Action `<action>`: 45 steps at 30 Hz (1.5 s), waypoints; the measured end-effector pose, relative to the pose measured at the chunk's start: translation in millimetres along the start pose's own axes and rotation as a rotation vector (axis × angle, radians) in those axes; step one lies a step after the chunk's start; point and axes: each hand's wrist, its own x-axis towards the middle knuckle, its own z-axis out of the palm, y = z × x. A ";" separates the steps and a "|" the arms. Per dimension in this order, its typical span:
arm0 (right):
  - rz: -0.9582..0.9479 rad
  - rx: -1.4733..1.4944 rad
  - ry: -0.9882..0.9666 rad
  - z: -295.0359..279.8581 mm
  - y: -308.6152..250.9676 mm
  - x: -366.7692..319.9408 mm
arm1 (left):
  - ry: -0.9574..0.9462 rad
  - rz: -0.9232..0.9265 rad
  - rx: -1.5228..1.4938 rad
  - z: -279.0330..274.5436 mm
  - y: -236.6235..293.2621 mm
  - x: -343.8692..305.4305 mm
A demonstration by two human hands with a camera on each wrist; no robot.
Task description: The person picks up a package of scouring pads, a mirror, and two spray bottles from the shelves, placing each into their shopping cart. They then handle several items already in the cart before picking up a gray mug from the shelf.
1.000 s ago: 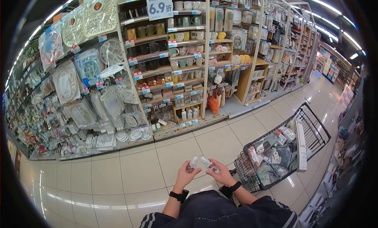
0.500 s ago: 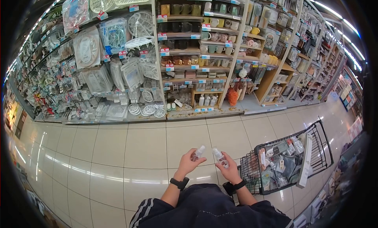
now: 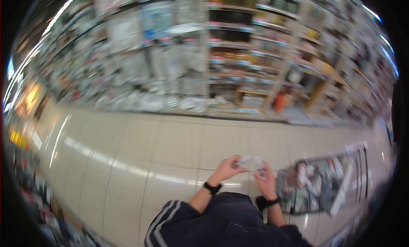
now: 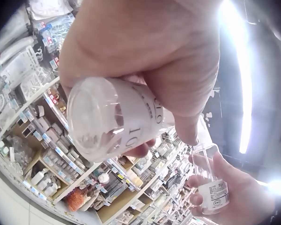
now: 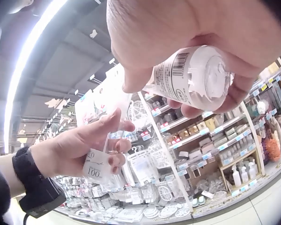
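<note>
My left hand (image 3: 228, 169) grips a small clear bottle (image 4: 96, 122) with a white label that reads 100. Its transparent base faces the left wrist camera, and the fingers hide part of the label. A second clear bottle (image 5: 192, 77), with a barcode on its label, is held between the thumb and fingers of my right hand (image 3: 266, 183). Both hands are in front of my body. In the head view the bottles' whitish tops lean close to each other with a small gap, blurred by motion.
Right of my hands stands a shopping cart (image 3: 284, 191) full of packaged goods, a long white box (image 3: 342, 189) along its side. Tall store shelves (image 3: 230, 44) with mugs and hanging packages line the far side of the tiled floor (image 3: 128, 140).
The head view has swung left and downward, so shelves and cart sit farther right. Both hands keep their bottles, whose tops are now nearer each other than half a second ago.
</note>
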 end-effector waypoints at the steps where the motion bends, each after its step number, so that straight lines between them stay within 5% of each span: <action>1: -0.017 0.177 0.010 8.5 12.8 -2.5 | 0.019 0.019 0.020 -0.3 -13.0 1.0; 6: -0.096 0.115 0.080 35.6 110.1 -46.8 | 0.065 0.125 0.129 19.0 -63.6 -39.4; 15: -0.167 0.030 -0.398 42.0 84.3 -55.9 | 0.066 0.125 -0.210 27.4 -60.4 -79.5; 18: -0.045 0.180 -0.499 40.2 74.5 -66.2 | 0.076 0.249 -0.444 45.2 -63.4 -81.3; 24: -0.139 -0.059 -0.747 16.2 109.7 -91.6 | 0.139 0.017 -0.560 85.1 -74.2 -108.0; 27: 0.039 0.113 -0.526 -14.9 156.4 -106.6 | 0.188 0.025 -0.425 106.0 -75.8 -133.3; 29: 0.047 -0.280 -0.047 -47.4 261.1 -102.4 | 0.340 -0.071 -0.480 108.2 -68.2 -159.6; 31: 0.206 -1.115 0.415 -96.8 328.5 -118.4 | 0.501 -0.138 -0.519 102.3 -62.9 -191.4; 32: 0.589 -1.037 0.160 -128.7 297.7 -124.0 | 0.582 -0.153 -0.525 99.5 -68.5 -207.4; 33: 0.684 -1.067 0.121 -150.9 302.2 -132.5 | 0.660 -0.159 -0.524 90.2 -74.6 -220.8; 35: 0.485 -0.729 0.109 -176.4 428.1 -155.2 | 0.794 -0.146 -0.546 75.9 -72.6 -251.0; 37: 0.819 -0.709 -0.169 -181.1 539.0 -157.9 | 0.904 -0.088 -0.600 53.5 -66.7 -267.2; 44: 0.957 -0.564 -0.088 -154.0 433.1 -150.0 | 1.155 -0.016 -0.515 -15.2 -90.1 -325.1; 45: 0.834 -0.391 -0.139 -170.2 506.6 -151.2 | 1.176 -0.030 -0.496 -30.3 -93.2 -336.1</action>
